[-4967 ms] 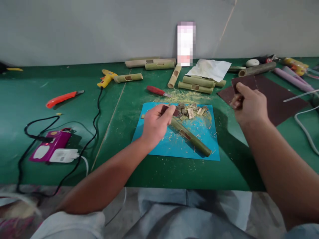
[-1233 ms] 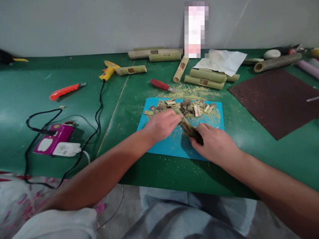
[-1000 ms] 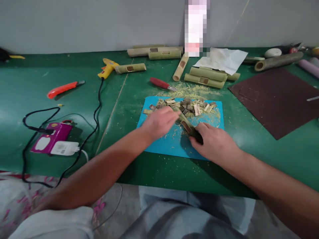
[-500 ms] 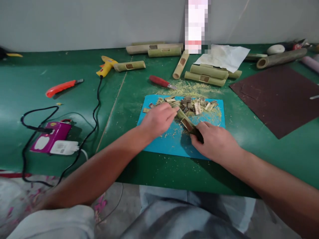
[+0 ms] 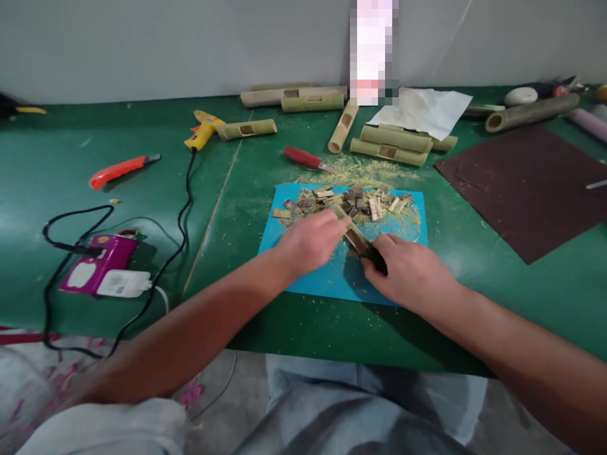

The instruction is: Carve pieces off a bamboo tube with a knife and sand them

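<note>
A green bamboo tube (image 5: 359,241) with a cut opening lies slanted over the blue sheet (image 5: 317,278). My right hand (image 5: 411,268) is wrapped round its near end. My left hand (image 5: 315,239) is closed at the tube's upper part, beside the opening; whatever its fingers pinch is too small to make out. Behind both hands, bamboo chips (image 5: 356,202) and shavings are heaped on the sheet. A red-handled knife (image 5: 303,157) rests just beyond the sheet.
Cut bamboo tubes (image 5: 389,151) and white paper (image 5: 420,110) lie at the back. On the left are a yellow glue gun (image 5: 203,131), an orange cutter (image 5: 121,170) and a purple power strip (image 5: 105,256) with cables. A brown sheet (image 5: 526,189) lies right.
My left hand has shifted slightly right and toward me, along the tube to the edge of its opening. My right hand keeps its hold.
</note>
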Available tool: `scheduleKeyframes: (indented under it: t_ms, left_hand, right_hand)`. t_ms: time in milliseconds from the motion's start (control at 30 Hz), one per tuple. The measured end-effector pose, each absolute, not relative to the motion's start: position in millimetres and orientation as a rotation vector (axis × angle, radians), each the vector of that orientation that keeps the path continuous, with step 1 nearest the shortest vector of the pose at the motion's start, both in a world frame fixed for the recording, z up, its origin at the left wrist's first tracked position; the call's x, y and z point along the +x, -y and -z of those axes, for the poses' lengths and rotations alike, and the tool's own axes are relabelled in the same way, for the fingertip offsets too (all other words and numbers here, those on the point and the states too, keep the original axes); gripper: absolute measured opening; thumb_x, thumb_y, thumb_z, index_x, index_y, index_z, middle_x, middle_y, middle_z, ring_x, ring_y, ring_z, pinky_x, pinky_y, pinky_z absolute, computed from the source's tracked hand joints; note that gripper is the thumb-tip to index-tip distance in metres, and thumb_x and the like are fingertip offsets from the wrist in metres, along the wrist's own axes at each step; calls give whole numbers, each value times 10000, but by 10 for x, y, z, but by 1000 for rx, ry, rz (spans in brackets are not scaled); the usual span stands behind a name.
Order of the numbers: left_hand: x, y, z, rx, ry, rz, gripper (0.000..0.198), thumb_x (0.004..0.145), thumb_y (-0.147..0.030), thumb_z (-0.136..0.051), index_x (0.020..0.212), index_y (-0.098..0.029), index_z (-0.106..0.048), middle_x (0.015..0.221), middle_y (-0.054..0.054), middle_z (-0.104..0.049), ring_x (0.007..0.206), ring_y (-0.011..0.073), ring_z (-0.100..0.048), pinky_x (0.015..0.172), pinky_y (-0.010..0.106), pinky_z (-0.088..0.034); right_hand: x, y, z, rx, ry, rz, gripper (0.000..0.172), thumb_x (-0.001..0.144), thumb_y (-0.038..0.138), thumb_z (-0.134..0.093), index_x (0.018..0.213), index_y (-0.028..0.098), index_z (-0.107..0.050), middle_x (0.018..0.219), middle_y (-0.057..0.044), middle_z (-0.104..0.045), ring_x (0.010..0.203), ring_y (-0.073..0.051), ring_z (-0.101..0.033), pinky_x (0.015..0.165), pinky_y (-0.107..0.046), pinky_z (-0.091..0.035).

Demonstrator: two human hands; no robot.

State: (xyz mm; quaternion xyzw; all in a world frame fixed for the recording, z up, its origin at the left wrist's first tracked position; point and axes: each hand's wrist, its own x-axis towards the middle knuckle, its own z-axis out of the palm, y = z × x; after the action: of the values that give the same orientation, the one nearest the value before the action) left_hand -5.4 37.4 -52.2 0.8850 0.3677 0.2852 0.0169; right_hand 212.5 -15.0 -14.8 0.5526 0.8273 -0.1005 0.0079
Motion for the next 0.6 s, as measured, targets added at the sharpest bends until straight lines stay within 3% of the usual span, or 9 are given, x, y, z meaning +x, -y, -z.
scheduleKeyframes:
  t_ms: [133, 233, 600]
  left_hand:
    - [-41, -356, 502, 2746, -1209, -914, 327, 1035, -237, -412, 1074, -111, -712, 784, 62, -637, 745, 153, -625, 695, 268, -532]
    - [-45, -344, 502, 2773, -1138, -822, 331, 1035, -238, -413, 1174, -96, -678, 836, 74, -659, 738, 150, -632, 671, 260, -533]
    - [-7, -285, 482, 2759, -1162, -892, 314, 1034, -243, -428, 1109, -111, -703, 817, 64, -664, 730, 142, -641, 674, 246, -525]
  right_hand:
    - [2137, 150, 141, 1728, -2577, 321, 247, 924, 349, -474, 925, 148, -616, 882, -97, -695, 672, -197, -605, 548, -323, -227]
    - [2149, 149, 144, 1731, -2578, 306, 236, 914, 349, -484, 912, 152, -613, 863, -95, -695, 662, -200, -600, 545, -325, -208]
    - [2133, 178, 195, 1810, -2636, 301, 214, 873, 324, -499, 937, 159, -619, 909, -79, -679, 596, -155, -523, 528, -314, -184]
